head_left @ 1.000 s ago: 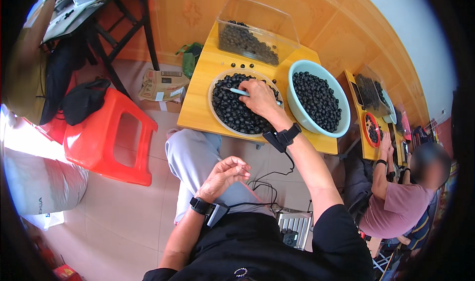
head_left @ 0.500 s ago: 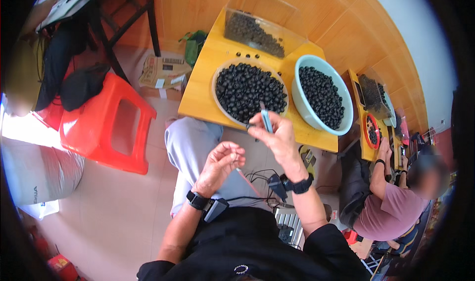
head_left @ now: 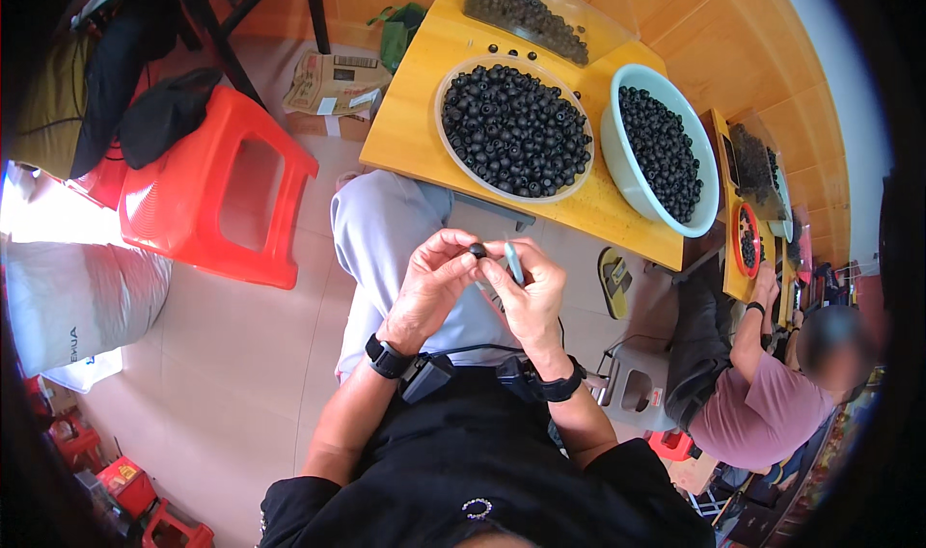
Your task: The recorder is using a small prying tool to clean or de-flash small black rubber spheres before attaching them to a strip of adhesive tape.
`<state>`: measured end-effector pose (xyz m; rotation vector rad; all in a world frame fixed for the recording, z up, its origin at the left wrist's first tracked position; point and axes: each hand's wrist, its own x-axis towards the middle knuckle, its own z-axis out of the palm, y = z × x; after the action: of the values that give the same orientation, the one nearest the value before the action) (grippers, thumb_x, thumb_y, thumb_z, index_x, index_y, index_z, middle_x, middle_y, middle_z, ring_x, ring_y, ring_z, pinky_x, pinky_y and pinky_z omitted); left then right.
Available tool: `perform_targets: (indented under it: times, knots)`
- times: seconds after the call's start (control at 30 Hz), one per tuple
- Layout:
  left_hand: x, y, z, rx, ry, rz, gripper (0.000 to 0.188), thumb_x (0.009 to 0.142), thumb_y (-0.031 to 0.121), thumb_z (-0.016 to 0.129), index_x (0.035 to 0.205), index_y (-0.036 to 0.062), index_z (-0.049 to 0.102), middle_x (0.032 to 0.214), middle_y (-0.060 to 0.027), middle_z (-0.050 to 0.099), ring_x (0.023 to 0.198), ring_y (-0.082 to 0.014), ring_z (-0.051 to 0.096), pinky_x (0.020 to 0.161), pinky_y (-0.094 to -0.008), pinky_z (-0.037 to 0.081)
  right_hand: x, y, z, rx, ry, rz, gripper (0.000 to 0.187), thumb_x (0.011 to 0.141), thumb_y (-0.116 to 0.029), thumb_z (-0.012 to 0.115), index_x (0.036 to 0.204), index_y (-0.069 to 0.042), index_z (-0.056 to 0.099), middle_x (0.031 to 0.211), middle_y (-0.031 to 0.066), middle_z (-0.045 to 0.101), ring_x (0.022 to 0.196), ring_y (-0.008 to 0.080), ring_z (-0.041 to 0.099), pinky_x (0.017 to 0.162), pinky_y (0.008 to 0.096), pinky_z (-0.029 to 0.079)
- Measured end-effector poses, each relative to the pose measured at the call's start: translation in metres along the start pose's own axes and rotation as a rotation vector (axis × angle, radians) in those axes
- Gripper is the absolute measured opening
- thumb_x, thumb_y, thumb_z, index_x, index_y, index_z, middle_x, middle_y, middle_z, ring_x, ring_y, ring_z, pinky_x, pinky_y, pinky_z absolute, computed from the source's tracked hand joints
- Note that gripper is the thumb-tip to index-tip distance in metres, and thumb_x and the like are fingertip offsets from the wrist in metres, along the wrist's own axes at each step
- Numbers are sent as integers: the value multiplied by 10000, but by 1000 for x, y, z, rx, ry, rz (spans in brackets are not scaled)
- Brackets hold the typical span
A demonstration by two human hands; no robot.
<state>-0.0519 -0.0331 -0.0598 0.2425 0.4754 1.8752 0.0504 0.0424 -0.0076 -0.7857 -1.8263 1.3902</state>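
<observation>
My left hand (head_left: 429,287) pinches a small round black bead (head_left: 477,250) between thumb and fingertips, above my lap. Tucked in my right hand (head_left: 531,297) is a slim light-blue craft knife (head_left: 514,262), its thin tip pointing up and away from me. The right thumb and fingertip come right up against the bead, so both hands meet there. Beyond them on the yellow table, a shallow round tray (head_left: 521,198) holds a heap of similar black beads (head_left: 511,128). How the beads are finished is too small to tell.
A pale-blue basin (head_left: 617,177) and a clear box (head_left: 598,37), both with black pieces, stand on the yellow table (head_left: 410,128). At left are a red stool (head_left: 178,196) and a white sack (head_left: 87,302). A co-worker (head_left: 762,403) sits at right.
My right hand has drawn back from the tray toward my lap, bringing the knife and a black bead. The two hands have come together, and the bead is now in my left fingers.
</observation>
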Motion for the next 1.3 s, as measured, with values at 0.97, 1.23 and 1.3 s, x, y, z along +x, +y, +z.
perform_targets:
  times: [0.97, 1.23, 1.3]
  knots:
    - [-3, 6, -2, -118, -69, -114, 167, 873, 60, 604, 1039, 42, 599, 957, -78, 631, 838, -134, 600, 801, -280, 496, -3, -31, -33, -572, -255, -198, 191, 788, -148, 705, 915, -19, 644, 707, 83, 600, 540, 192, 610, 470, 293, 460]
    - [-1, 5, -3, -11, -88, -127, 179, 855, 79, 626, 1010, 41, 543, 951, -84, 593, 852, -133, 564, 777, -262, 460, -3, -26, -34, -617, -245, -228, 208, 784, -171, 713, 915, -24, 647, 690, 80, 585, 528, 199, 599, 455, 300, 449]
    - [-1, 5, -3, -6, -85, -127, 174, 854, 79, 627, 1003, 41, 546, 945, -85, 594, 844, -133, 565, 771, -260, 460, -3, -26, -34, -631, -247, -233, 211, 783, -174, 713, 916, -25, 647, 677, 78, 574, 526, 203, 596, 454, 304, 447]
